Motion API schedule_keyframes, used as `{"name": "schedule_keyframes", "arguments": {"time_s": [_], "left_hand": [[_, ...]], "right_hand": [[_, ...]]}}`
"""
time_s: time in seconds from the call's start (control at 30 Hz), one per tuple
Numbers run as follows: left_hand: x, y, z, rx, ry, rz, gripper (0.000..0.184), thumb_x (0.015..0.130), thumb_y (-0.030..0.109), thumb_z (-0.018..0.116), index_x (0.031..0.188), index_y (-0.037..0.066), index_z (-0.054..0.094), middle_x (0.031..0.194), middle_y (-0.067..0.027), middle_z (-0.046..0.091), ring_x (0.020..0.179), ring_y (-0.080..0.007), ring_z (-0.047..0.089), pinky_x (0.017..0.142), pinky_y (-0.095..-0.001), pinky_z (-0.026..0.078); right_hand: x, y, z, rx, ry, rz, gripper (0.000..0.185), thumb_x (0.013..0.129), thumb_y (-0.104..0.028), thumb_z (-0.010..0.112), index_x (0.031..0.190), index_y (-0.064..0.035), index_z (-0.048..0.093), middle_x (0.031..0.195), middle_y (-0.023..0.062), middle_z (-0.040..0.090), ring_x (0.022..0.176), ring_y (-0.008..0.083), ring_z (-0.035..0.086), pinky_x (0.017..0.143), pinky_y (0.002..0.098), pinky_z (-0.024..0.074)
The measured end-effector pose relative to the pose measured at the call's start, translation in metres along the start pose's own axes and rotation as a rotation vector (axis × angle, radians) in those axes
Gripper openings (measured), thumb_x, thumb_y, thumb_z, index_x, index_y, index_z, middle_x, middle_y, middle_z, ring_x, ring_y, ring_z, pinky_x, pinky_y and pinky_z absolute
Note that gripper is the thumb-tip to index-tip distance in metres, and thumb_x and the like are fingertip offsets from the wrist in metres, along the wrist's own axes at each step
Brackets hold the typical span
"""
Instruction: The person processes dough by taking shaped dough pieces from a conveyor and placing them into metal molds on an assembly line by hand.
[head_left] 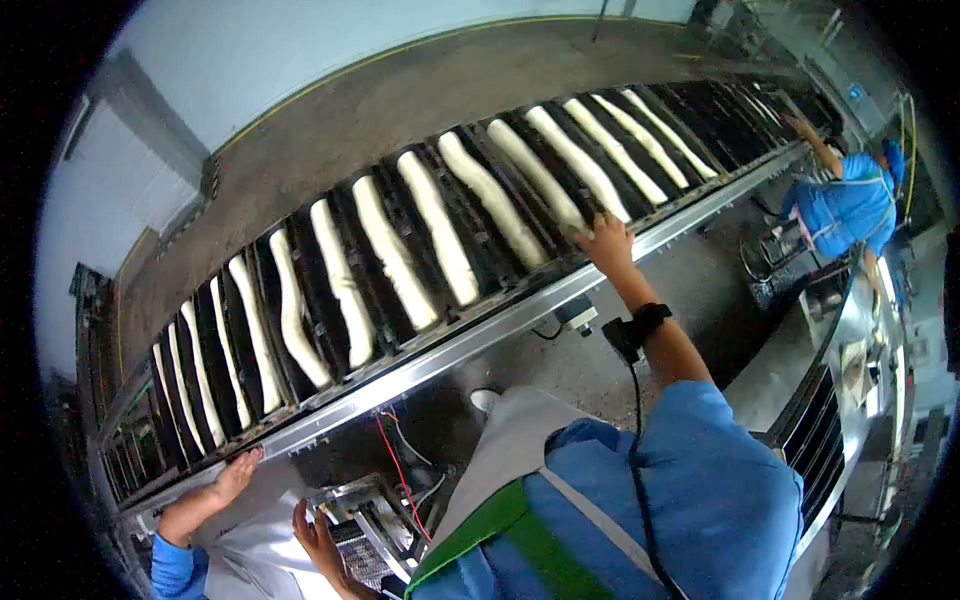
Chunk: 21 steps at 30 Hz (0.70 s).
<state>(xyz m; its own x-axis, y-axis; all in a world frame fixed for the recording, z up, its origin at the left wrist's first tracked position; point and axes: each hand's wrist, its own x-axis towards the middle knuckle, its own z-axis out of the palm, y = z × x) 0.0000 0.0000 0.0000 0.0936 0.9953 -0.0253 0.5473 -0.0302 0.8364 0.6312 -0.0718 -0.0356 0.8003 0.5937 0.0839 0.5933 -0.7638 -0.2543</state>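
Stretching a long belt [720, 108] diagonally past both hands, with white strips [393, 252] lying crosswise in its dark slots. Showing, to the left of the person's left hand [322, 545], a co-worker's hand [235, 476] resting at the metal rail [400, 368] along the belt's near edge. Holding the left hand open, fingers apart and pointing up toward the rail, just beside a metal frame [383, 543]; leaving it impossible to tell whether fingertips and frame are touching. Trailing a red wire [393, 460] to the right of that hand, above the frame. Lining up the strips beyond the left hand and onward to the right hand [605, 242], with more of them lying past it. Spreading the right hand open over the belt's near edge, fingers parted and slightly bent, at the near ends of two neighboring strips; hiding any pressure or grip from view. Wearing a black band [652, 318] on the wrist just below, with a small box [577, 317] sitting under the rail to the hand's lower left. Showing, well to the right of the right hand, another co-worker [848, 205] in blue, reaching toward the belt's far end.
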Motion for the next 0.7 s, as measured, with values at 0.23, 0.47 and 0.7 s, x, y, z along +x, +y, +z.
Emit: {"name": "schedule_keyframes", "arguments": {"time_s": [0.23,0.47,0.7], "left_hand": [[0.002,0.030,0.005,0.023,0.023,-0.008,0.033,0.081,0.016,0.050,0.112,0.003,0.046,0.113,-0.0097,0.042,0.102,-0.0200,0.040,0.081,-0.0303,0.035],[-0.012,0.026,-0.001,0.092,-0.020,-0.034,0.033,0.080,0.015,0.051,0.110,0.003,0.047,0.111,-0.0115,0.042,0.106,-0.0220,0.039,0.088,-0.0306,0.030],[0.002,-0.020,-0.008,0.296,0.004,0.105,0.038,0.081,0.023,0.054,0.114,0.006,0.047,0.061,0.0002,0.042,0.051,-0.0068,0.033,0.044,-0.0218,0.029]], "right_hand": [[0.008,-0.020,-0.005,0.026,0.129,0.000,0.060,0.072,-0.038,0.057,0.118,-0.0042,0.038,0.119,0.0132,0.037,0.107,0.0312,0.037,0.088,0.0490,0.0275],[0.061,0.065,0.004,-0.198,0.205,0.256,0.052,0.072,-0.041,0.056,0.109,-0.0069,0.043,0.112,0.0076,0.043,0.107,0.0252,0.039,0.084,0.0485,0.0323],[0.063,0.043,-0.016,-0.210,0.039,0.256,0.051,0.072,-0.049,0.051,0.100,-0.0065,0.055,0.101,0.0120,0.055,0.096,0.0259,0.052,0.085,0.0467,0.0335]]}}
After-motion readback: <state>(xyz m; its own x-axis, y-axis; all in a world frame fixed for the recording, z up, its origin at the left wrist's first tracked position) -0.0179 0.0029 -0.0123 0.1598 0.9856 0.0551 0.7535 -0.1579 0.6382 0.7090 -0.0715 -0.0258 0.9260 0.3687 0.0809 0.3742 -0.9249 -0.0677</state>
